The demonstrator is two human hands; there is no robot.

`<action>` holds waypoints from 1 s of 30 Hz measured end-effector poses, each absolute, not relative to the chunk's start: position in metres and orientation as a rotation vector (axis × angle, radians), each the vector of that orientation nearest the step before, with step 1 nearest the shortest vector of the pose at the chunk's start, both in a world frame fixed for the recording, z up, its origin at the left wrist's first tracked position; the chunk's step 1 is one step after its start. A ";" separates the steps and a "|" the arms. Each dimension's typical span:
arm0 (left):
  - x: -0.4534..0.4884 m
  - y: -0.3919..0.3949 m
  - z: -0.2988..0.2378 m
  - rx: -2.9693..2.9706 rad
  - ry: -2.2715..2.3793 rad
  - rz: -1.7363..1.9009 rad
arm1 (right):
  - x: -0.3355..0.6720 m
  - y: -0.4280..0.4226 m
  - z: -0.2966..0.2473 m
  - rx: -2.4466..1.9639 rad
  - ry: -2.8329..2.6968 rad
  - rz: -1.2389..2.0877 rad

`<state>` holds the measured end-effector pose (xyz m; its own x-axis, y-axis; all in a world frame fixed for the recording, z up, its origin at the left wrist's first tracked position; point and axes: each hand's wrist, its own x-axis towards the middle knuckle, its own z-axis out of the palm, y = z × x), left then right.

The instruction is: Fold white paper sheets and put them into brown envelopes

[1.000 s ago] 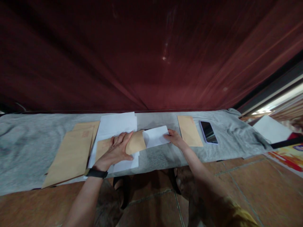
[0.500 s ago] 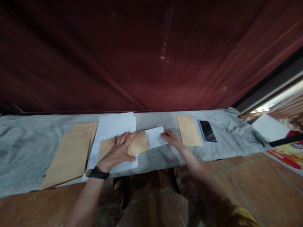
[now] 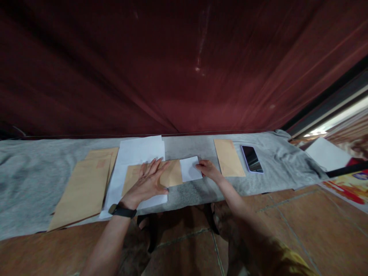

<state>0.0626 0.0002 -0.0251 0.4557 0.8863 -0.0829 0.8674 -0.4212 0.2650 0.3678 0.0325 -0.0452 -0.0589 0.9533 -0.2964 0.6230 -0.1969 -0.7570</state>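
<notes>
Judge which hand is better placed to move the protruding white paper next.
Probably the right hand: it touches the exposed end of the white paper, while the left hand lies spread across the brown envelope.

This seems an indoor room, home or shop unclear; terracotta-coloured floor tiles (image 3: 327, 222) lie underfoot; dark red sheeting (image 3: 161, 84) hangs upright; grey cloth (image 3: 25, 184) spreads in a long strip before it.

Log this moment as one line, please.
left hand: flat on envelope; right hand: holding paper; paper: partly inside envelope; phone: on cloth
</notes>
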 end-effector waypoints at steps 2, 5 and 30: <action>0.070 -0.003 -0.023 2.455 1.496 0.157 | 0.368 0.032 -0.043 -1.853 -1.708 1.088; 0.083 -0.009 -0.028 2.474 1.460 0.210 | 0.369 0.030 -0.042 -1.882 -1.770 0.992; 0.081 0.001 -0.038 2.399 1.576 0.102 | 0.381 0.030 -0.041 -2.000 -1.964 0.781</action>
